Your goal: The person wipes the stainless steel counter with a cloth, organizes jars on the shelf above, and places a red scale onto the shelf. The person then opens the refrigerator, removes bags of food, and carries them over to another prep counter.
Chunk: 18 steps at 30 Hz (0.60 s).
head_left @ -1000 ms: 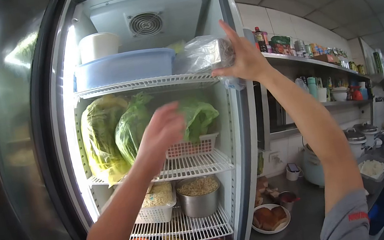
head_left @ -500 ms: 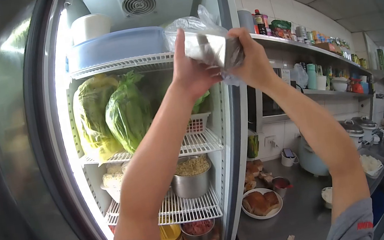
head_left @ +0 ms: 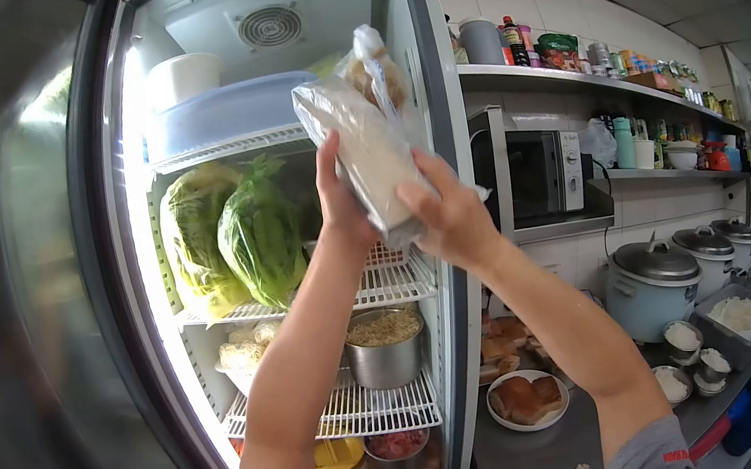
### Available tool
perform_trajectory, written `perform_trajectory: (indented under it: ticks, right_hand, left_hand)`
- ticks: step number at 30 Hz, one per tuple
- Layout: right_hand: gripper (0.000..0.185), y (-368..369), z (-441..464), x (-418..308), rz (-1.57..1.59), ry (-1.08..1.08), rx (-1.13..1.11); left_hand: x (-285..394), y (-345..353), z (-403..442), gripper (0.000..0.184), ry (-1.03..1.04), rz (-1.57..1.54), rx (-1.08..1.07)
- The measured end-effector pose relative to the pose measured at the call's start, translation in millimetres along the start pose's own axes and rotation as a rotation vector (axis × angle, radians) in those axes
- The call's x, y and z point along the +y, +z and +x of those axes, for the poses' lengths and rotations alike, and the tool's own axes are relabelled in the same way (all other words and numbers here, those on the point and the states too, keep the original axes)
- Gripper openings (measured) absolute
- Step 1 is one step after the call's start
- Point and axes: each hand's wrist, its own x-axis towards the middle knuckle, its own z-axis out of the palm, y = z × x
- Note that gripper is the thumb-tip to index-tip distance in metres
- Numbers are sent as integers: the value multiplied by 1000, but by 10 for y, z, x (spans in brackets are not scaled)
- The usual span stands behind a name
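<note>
My left hand (head_left: 342, 202) and my right hand (head_left: 454, 213) both grip a pale block wrapped in clear plastic (head_left: 368, 148), held tilted in front of the open fridge. Behind its upper end is a clear knotted bag with something brownish inside (head_left: 377, 80), on the right of the top shelf. A blue tub (head_left: 226, 115) and a white container (head_left: 184, 80) stand to the left on that shelf. Bagged leafy greens (head_left: 262, 239) fill the shelf below. Part of the basket behind my hands is hidden.
Lower down, the fridge holds a metal pot of shredded food (head_left: 386, 357) and a yellow-lidded tub (head_left: 340, 459). The fridge door (head_left: 18, 294) stands open at left. At right are a microwave (head_left: 534, 173), rice cookers (head_left: 654, 282) and a plate of browned meat (head_left: 528, 401).
My left hand came up to the wrapped item, and both hands now hold it. It has moved left and down from the shelf's right edge and turned to show its long face.
</note>
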Motion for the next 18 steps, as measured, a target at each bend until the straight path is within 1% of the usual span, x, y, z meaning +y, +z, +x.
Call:
perform_trajectory:
  ticks: [2,3,5,6,8,9,10,12,14,15,16,18]
  right_hand:
    - [55,-87,272,25,88,128,-31]
    - [55,-152,429,66,104,97,-59]
    - [55,-270,668,121,133,36,-110]
    - [62,-341,699,132,107,32,-176]
    - [64,-229,757,426,352,75,-163]
    - [66,-360,792,438,908,293,-238]
    - [69,-492,827,448,1442,571,-203]
    - [70,-520,975,758,1241,745,170]
    - [74,-327,1158,991,902,941,24]
    - [66,-208,1208,1070,461,805,-221]
    - [63,181,1242,1382,303,558,-172]
    - [66,195,1410,1131,316,758,-214]
  left_hand:
    - [171,150,196,69,-66,-26,78]
    - [234,174,297,70,-79,-49,70]
    - [284,340,314,67,-6,20,89]
    - [289,331,365,66,-4,-2,81]
    - [257,297,461,64,-4,-52,62]
    - [217,464,433,60,11,-66,193]
    - [176,463,525,59,63,-92,222]
    - [100,501,612,56,151,-129,252]
    - [47,551,576,57,188,-88,283]
    - [6,580,544,57,207,-67,295]
    - [-34,667,454,59,257,-14,321]
    - [-50,565,396,57,270,6,362]
